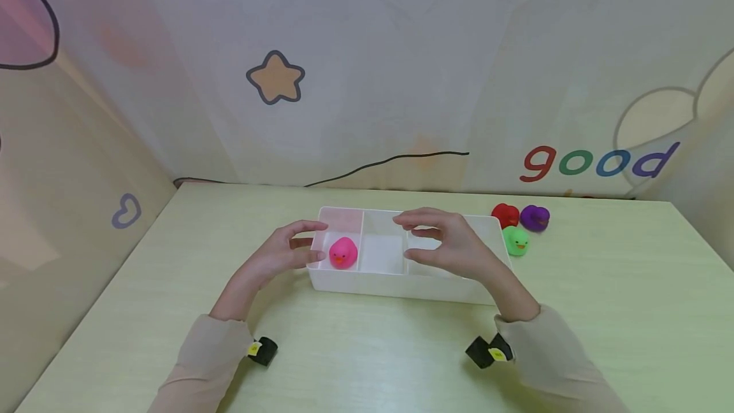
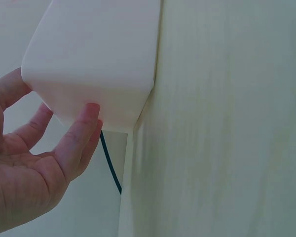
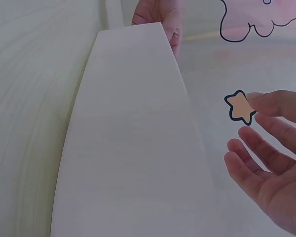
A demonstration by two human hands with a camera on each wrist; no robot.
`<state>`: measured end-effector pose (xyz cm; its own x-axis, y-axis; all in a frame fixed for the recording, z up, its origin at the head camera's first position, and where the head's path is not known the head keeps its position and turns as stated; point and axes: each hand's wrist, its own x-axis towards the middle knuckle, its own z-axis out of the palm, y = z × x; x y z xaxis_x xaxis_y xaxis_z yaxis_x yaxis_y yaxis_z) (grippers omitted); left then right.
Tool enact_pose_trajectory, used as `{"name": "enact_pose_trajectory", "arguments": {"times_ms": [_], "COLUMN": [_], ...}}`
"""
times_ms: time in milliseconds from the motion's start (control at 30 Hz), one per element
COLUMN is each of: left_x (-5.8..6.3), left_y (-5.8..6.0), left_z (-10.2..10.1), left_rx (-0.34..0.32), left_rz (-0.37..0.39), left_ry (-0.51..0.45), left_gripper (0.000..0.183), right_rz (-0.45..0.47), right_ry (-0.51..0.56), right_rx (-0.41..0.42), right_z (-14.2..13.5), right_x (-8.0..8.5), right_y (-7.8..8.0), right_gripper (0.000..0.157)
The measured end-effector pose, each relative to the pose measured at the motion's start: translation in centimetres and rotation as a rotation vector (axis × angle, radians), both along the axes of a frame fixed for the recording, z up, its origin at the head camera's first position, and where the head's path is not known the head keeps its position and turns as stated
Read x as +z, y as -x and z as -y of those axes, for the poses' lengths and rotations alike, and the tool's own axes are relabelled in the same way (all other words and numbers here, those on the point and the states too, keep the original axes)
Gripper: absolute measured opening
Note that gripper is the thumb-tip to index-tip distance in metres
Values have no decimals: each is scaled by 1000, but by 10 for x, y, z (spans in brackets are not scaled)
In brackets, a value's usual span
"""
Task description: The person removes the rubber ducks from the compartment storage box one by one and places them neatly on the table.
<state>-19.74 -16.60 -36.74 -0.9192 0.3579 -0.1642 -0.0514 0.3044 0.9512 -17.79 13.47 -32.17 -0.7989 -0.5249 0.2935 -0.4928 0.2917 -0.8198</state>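
Note:
A white divided box (image 1: 378, 283) stands on the table, with a pink rubber duck (image 1: 343, 253) in its leftmost compartment. My left hand (image 1: 287, 248) holds the box's left end: the thumb and forefinger reach over the rim, and other fingers (image 2: 84, 128) lie against the end wall. Above the right part of the box hovers my right hand (image 1: 450, 244), thumb and fingers apart with nothing between them. It hides part of the right compartments. In the right wrist view the same hand (image 3: 276, 163) stands beside the box's rim, touching nothing.
Behind the box's right end sit a red duck (image 1: 504, 215), a purple duck (image 1: 535, 218) and a green duck (image 1: 516, 241), close together. A printed cloth backdrop (image 1: 373, 81) rises along the table's back edge. The pale table (image 1: 367, 355) extends toward me.

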Motion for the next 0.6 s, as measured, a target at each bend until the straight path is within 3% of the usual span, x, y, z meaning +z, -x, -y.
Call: {"name": "enact_pose_trajectory", "arguments": {"times_ms": [233, 600], "left_x": [1, 0], "left_y": [-2, -1], "left_z": [0, -2], "left_rx": [14, 29], "left_rz": [10, 3], "left_ry": [13, 41], "left_gripper": [54, 53], "right_rz": [56, 53], "right_ry": [19, -60], "right_rx": [18, 30], "right_z": [20, 48], "right_x": [-1, -9], "right_y": [4, 14], "right_gripper": [44, 43]}}
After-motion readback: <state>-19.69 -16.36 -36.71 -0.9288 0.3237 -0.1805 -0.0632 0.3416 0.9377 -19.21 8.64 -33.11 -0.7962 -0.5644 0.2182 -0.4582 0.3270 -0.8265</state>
